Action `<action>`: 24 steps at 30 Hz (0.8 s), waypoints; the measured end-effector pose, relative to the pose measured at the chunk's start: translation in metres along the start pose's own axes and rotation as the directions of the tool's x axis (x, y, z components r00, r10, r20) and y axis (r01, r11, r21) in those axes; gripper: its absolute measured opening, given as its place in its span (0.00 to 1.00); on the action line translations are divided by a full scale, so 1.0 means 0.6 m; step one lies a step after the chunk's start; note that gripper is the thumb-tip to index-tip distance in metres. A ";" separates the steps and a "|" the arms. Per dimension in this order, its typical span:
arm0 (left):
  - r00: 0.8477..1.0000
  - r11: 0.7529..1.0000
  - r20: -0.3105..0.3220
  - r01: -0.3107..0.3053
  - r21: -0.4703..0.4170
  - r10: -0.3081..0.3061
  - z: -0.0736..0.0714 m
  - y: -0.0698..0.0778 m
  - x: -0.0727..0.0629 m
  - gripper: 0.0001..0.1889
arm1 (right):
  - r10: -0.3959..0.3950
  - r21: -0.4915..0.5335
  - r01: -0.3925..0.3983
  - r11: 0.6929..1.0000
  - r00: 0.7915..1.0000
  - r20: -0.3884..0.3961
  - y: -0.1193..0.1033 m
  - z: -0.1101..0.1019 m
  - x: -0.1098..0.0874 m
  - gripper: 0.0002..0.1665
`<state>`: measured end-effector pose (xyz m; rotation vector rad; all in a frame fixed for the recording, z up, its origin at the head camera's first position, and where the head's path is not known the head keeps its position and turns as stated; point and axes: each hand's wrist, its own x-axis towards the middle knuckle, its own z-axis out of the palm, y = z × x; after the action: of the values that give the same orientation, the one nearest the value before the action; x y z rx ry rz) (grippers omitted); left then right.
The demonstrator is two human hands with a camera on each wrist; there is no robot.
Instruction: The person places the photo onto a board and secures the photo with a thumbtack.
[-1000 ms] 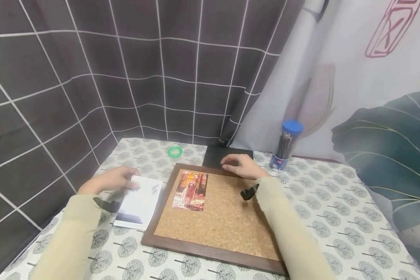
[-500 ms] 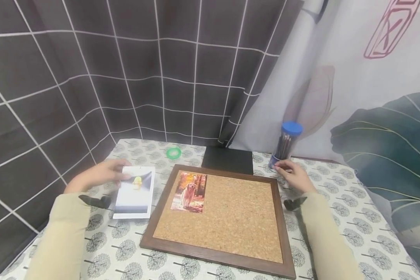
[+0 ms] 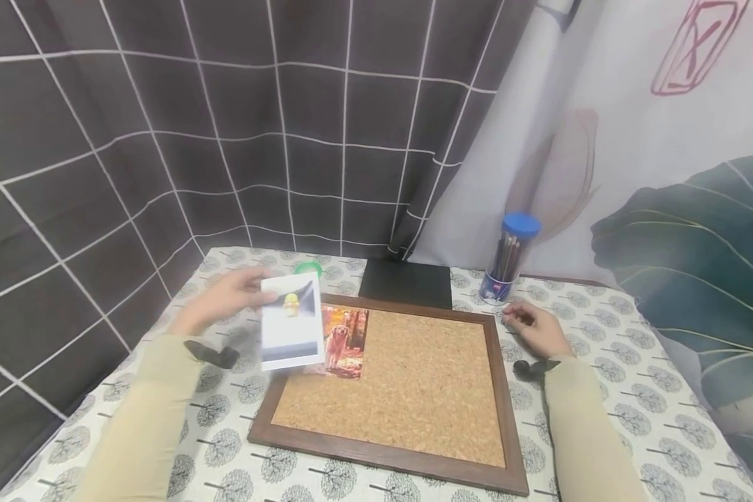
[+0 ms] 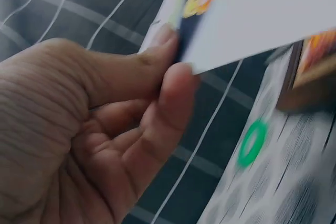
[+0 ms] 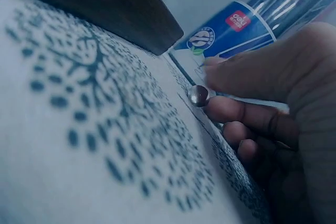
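My left hand [image 3: 238, 296] pinches the upper left edge of a white-bordered photo [image 3: 291, 338] between thumb and fingers. The picture shows a small yellow figure on a pale ground. Held up, it overlaps the left frame of a cork board [image 3: 427, 390] and part of a dog photo [image 3: 348, 348] lying there. Right of the board, my right hand [image 3: 536, 328] is low over the tablecloth. In the right wrist view, its thumb and index fingertips pinch a small round silver thumbtack [image 5: 198, 96].
A clear tub of pencils [image 3: 508, 261] with a blue lid stands beyond my right hand. Behind the board lies a flat black sheet [image 3: 406, 282]. A green ring [image 3: 307, 268] sits at the back left, partly behind the photo. Gridded dark curtain [image 3: 226, 104] hangs behind the table.
The left hand has lifted the photo and brought it right, over the board's left edge. My right hand has moved from the board's back edge to the table beside the tub.
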<state>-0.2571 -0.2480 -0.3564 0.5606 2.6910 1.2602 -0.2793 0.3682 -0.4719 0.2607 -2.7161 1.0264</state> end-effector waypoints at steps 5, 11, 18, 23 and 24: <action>0.997 0.998 -0.038 -0.064 0.025 0.065 0.062 0.037 0.061 0.28 | -0.014 -0.007 0.014 1.000 0.999 0.030 -0.004 -0.003 0.002 0.10; 0.997 0.999 -0.057 -0.052 -0.005 0.051 0.145 0.095 0.117 0.26 | -0.018 -0.004 0.018 1.000 1.000 0.024 -0.004 0.001 0.004 0.09; 0.999 0.992 0.031 -0.015 -0.123 0.019 0.233 0.125 0.148 0.14 | -0.036 -0.041 0.036 0.999 0.999 -0.019 0.001 0.007 0.007 0.10; 0.999 0.995 0.033 -0.037 -0.094 0.040 0.261 0.128 0.155 0.12 | -0.074 -0.077 0.071 0.994 0.996 -0.039 0.012 0.006 0.007 0.09; 0.999 0.995 0.025 -0.040 -0.089 0.042 0.262 0.129 0.156 0.12 | -0.077 -0.078 0.074 0.994 0.996 -0.040 0.013 0.005 0.008 0.08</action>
<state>-0.2812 -0.0546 -0.3950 0.6203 2.6000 1.3641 -0.2861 0.3714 -0.4776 0.3220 -2.6777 0.8956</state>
